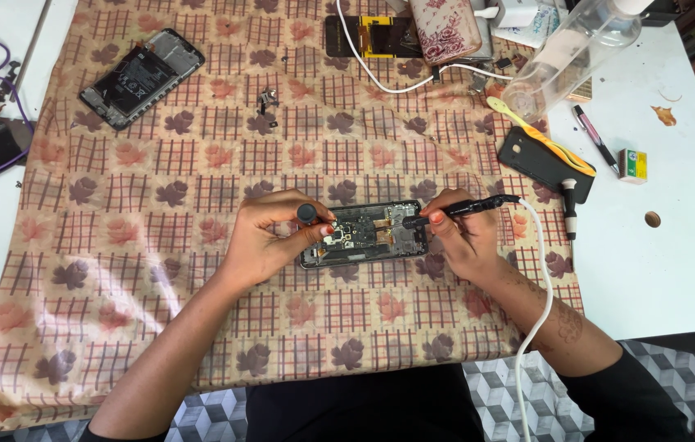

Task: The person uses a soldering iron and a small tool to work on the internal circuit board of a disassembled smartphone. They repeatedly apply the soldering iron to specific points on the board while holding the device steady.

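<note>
Black soldering pen [468, 206] over opened phone [364, 233]

A small green-and-yellow box [631, 164] lies on the white table [675, 245], far right.

Bare cloth [159, 270] left of opened phone [364, 233]; bottle [577, 49], perhaps cable [540, 270] crowd right

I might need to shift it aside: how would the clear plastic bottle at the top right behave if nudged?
The clear bottle lies on its side, so its round body would probably roll. It looks nearly empty, so likely light. The white cable beside it might snag.
</note>
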